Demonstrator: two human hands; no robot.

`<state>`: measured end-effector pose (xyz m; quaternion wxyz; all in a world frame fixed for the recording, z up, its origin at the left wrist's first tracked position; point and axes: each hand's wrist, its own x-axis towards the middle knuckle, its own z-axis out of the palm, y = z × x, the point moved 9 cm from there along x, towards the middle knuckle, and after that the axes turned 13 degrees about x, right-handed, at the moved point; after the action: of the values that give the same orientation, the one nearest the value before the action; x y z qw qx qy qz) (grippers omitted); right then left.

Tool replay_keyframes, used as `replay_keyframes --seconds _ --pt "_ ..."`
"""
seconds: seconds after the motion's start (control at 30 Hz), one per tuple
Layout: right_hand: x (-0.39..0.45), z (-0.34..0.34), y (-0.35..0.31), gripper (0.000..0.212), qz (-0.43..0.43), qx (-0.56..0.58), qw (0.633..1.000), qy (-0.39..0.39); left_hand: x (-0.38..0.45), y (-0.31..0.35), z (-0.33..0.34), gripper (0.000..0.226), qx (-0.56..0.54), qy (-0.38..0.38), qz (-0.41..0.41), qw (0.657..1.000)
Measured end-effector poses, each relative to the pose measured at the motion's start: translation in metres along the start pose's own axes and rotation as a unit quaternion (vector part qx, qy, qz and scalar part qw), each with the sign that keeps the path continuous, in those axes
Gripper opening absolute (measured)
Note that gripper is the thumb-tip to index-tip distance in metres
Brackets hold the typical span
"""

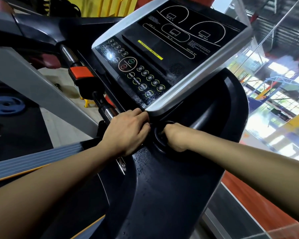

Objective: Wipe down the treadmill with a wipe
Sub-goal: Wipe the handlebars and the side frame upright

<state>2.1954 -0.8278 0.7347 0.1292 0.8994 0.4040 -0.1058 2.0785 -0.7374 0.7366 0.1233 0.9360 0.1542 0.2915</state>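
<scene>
The treadmill's black console housing (162, 183) fills the middle, wet with small droplets. Above it sits the silver-framed control panel (155, 71) with its buttons and dark display. My left hand (126, 133) rests on the housing just below the panel's near corner, fingers bent, fingertips tucked at the corner's edge. My right hand (175, 137) reaches down into the round cup holder (157, 135) in the housing; its fingers are hidden inside. No wipe shows in either hand.
A chrome handlebar (109, 112) with an orange-red safety clip (80, 72) runs up the left of the console. A grey treadmill frame and a blue weight plate (6, 106) lie on the left. A glass wall (274, 83) stands close on the right.
</scene>
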Motion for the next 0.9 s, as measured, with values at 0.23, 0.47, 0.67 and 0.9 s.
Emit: replay_keyframes --seconds 0.23,0.47,0.67,0.9 --pt "-0.015 -0.001 -0.008 0.028 -0.08 -0.056 0.989 -0.113 0.0 -0.001 0.0 0.042 0.01 0.007 -0.003 1.0" --pt "-0.015 0.004 -0.021 0.027 -0.104 -0.112 0.982 -0.106 0.0 0.0 -0.001 0.045 0.014 0.0 0.001 1.0" --pt "-0.024 -0.008 -0.015 0.021 -0.112 -0.003 0.988 -0.104 -0.001 0.0 0.0 0.045 0.027 0.001 0.001 1.0" --pt "-0.035 -0.063 0.012 0.004 -0.123 0.193 0.971 0.07 0.0 0.0 0.001 0.046 0.032 -0.005 0.0 0.999"
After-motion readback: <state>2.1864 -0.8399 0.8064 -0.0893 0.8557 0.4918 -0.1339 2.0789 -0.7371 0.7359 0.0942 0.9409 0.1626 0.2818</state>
